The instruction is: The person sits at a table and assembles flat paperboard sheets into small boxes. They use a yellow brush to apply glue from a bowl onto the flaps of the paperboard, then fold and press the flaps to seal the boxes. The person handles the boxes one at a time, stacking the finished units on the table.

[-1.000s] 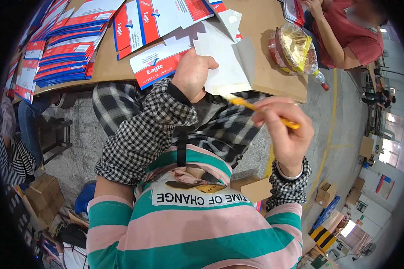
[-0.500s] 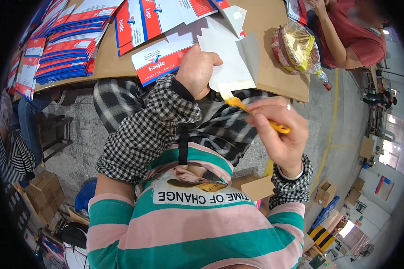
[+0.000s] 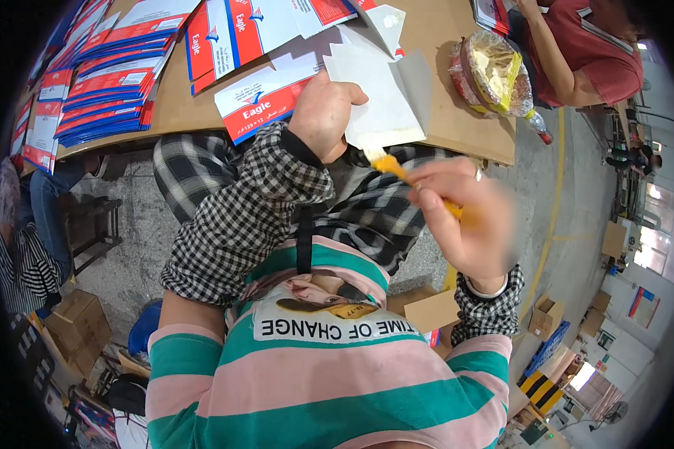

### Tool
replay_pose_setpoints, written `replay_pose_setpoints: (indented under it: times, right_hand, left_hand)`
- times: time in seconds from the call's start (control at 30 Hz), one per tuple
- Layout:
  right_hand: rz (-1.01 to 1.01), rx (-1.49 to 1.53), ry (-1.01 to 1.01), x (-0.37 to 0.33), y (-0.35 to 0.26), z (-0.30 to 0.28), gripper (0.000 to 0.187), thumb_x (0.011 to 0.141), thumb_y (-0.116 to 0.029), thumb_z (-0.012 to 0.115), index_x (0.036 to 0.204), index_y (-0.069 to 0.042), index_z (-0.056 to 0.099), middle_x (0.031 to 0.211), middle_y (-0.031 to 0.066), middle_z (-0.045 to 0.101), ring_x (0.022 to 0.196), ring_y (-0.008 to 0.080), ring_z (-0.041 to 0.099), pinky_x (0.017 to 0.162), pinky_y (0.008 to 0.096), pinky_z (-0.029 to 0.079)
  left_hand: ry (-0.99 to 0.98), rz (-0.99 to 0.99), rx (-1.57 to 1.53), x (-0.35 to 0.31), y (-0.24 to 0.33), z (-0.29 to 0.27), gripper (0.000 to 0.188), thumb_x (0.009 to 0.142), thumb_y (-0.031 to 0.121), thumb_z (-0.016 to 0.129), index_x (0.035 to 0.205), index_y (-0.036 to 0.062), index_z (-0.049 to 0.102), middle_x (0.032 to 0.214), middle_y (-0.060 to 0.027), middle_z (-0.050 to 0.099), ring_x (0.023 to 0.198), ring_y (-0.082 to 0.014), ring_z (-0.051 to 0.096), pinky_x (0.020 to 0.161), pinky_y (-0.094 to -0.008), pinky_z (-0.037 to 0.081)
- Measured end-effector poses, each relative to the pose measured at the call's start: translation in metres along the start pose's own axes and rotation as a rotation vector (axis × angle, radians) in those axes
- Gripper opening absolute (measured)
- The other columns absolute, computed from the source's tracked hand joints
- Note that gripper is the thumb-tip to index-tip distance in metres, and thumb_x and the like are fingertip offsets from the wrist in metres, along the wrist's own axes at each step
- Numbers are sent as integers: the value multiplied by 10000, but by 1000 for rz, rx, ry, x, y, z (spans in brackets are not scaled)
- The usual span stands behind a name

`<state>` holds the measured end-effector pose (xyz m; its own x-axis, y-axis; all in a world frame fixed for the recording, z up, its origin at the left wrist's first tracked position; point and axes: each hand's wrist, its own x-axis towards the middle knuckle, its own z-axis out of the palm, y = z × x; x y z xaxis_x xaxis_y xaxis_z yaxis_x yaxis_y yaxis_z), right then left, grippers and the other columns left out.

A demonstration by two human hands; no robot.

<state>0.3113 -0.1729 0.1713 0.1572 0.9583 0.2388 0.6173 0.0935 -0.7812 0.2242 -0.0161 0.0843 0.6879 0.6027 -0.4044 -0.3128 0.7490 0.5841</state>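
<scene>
My left hand (image 3: 323,116) is closed on the side of a folded cardboard box (image 3: 382,101), its thumb lying over the white inner face. The near flap of that box carries a pale, wet-looking strip along its edge. In my right hand (image 3: 468,213) is a small brush with a yellow handle (image 3: 389,165), its pale bristles touching or nearly touching the flap's near left corner. Part of the right hand is smeared by motion. Under and beyond the held box lie more flat printed boxes (image 3: 258,108) in red, white and blue.
Tall stacks of flat boxes (image 3: 105,97) stand at the table's left. On the right, a plastic-lined bowl of pale paste (image 3: 493,71) sits near the table edge (image 3: 494,150), a bottle (image 3: 538,126) beside it. A person in a red shirt (image 3: 591,67) is at the far right.
The brush has shifted slightly left along the flap's near edge, with my right hand moving too. My left hand keeps its hold on the box.
</scene>
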Motion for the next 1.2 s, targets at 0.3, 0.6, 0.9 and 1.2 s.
replay_pose_setpoints:
  times: [0.3, 0.6, 0.9, 1.2]
  right_hand:
    - [121, 33, 135, -8, 6, -3, 20, 789, 55, 600, 798, 44, 615, 859, 153, 654, 766, 209, 627, 658, 282, 478]
    - [150, 47, 190, -12, 8, -11, 26, 800, 48, 596, 815, 38, 615, 857, 143, 654, 755, 195, 621, 656, 277, 473]
    - [172, 80, 256, -14, 14, -17, 11, 804, 35, 605, 812, 28, 608, 851, 123, 657, 721, 175, 614, 648, 263, 473]
    - [184, 100, 286, -16, 21, -19, 33, 823, 32, 583, 840, 37, 611, 870, 131, 654, 678, 148, 609, 618, 244, 474]
  left_hand:
    - [42, 17, 55, -8, 3, 5, 399, 776, -66, 431, 1174, -74, 427, 1077, -200, 564, 967, -337, 609, 811, -445, 544]
    - [39, 16, 61, -3, -1, -2, 398, 782, -44, 447, 1180, -48, 426, 1105, -187, 548, 978, -325, 602, 825, -429, 535]
    - [81, -8, 133, -8, 3, 4, 391, 802, -19, 471, 1190, -33, 424, 1113, -173, 561, 1006, -301, 605, 826, -417, 534]
    - [2, 13, 113, -6, -1, -3, 366, 800, -11, 471, 1164, -30, 440, 1090, -178, 570, 995, -298, 608, 821, -400, 540]
